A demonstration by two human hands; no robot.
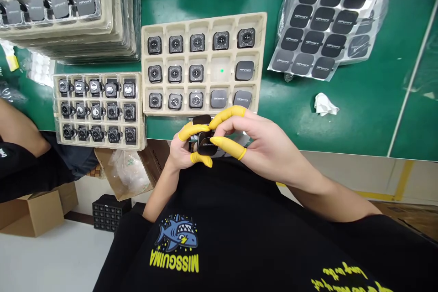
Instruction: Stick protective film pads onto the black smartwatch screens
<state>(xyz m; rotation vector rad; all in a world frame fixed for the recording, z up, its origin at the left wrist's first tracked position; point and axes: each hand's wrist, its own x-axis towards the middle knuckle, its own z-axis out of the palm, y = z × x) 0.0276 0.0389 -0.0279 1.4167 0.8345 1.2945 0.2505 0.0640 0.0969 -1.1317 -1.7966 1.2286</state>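
My left hand (185,148), with yellow finger cots, grips a small black smartwatch (207,145) near the table's front edge. Pale lettering shows on the watch's dark face. My right hand (249,139), also in yellow cots, has its thumb and fingertips closed in a pinch at the watch's right side; what lies between them is hidden. Just above the watch, a dark glossy piece (201,120) shows by the fingers. Beyond my hands lies a beige tray (205,112) of watches, most with their sensor backs up and several showing "HiFuture" labelled faces.
A smaller tray (140,118) of watches adjoins on the left, below a tall stack of trays (123,23). Sheets of black HiFuture films (313,41) lie at right, near crumpled white paper (325,104). Another person's arm (22,130) is at left, above cardboard boxes (44,212).
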